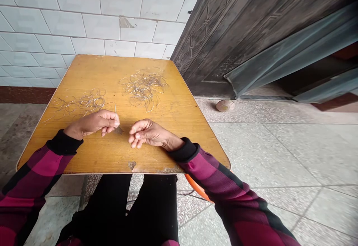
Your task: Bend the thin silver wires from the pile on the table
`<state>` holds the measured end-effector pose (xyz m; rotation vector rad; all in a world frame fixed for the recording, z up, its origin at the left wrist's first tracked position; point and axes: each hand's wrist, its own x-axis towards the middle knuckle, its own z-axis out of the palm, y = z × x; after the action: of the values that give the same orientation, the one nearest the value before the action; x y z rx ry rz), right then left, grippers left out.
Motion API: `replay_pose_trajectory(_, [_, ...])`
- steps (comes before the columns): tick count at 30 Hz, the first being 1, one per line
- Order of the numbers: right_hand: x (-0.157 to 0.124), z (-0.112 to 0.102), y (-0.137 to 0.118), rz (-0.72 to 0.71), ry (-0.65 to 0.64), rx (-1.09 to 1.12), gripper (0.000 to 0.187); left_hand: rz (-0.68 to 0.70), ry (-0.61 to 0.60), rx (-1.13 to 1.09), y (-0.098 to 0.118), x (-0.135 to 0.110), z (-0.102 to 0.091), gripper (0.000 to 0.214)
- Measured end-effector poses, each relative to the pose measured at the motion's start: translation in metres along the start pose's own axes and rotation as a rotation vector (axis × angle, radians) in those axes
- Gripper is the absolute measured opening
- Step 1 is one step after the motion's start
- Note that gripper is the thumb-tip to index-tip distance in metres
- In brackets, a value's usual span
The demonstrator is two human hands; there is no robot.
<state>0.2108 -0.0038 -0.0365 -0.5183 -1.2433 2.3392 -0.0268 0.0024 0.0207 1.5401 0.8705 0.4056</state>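
Observation:
My left hand [96, 123] rests on the yellow wooden table [173, 126], fingers pinched on a short thin wire [115, 111] that sticks up from the fingertips. My right hand [148, 133] lies a little to its right, fingers curled in, with a fine bit of wire showing at the fingertips. Beyond the left hand lie several wire rings [84, 102] in a loose spread. A tangled heap of bent wire pieces [144, 85] sits further back, right of centre.
A white tiled wall [84, 18] stands behind the table. To the right is a dark carved door [251, 26] and a speckled stone floor with a small round stone [225, 105]. An orange stool edge [195, 188] shows under the table's near right corner.

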Motion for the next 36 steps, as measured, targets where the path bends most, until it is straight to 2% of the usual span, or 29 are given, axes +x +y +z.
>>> replay_pose_trajectory(6, [0.001,-0.002,0.006,0.017,-0.007,0.108,0.038,0.030,0.019,-0.059,-0.001,0.001,-0.001,0.023])
replay_pose_trajectory(16, [0.009,0.000,0.015,-0.020,-0.090,0.235,0.028,0.043,-0.002,-0.093,-0.002,0.002,0.001,0.026])
replay_pose_trajectory(23, [0.012,-0.004,0.017,0.094,-0.111,0.244,0.030,0.042,-0.006,-0.058,-0.003,0.004,0.000,0.028])
replay_pose_trajectory(30, [0.007,-0.006,0.008,0.180,-0.143,0.092,0.036,-0.056,-0.066,0.067,-0.001,0.003,0.000,0.021])
replay_pose_trajectory(36, [0.001,-0.008,-0.009,0.179,-0.014,-0.128,0.057,-0.113,-0.002,0.108,-0.004,0.005,-0.001,0.016])
